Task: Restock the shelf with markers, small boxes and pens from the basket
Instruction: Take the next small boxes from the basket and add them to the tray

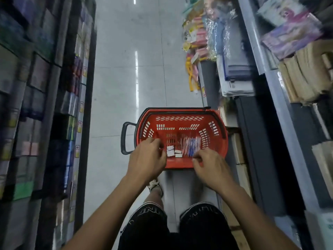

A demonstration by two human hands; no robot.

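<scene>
Red basket [182, 162] on floor, boxes [173, 153] and pens [191, 146] inside; I judge pickup stage, left hand [148, 157] and right hand [210, 164] loosely curled, empty, next needing a pinch.

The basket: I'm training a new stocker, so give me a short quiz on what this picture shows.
1. True or false: the red basket stands on the aisle floor.
2. The small white boxes lie on which side of the pens, as the person sees them? A) left B) right C) on top
3. Fill in: both the left hand and the right hand reach over the basket's ____ rim.

Key: 1 true; 2 A; 3 near
</scene>
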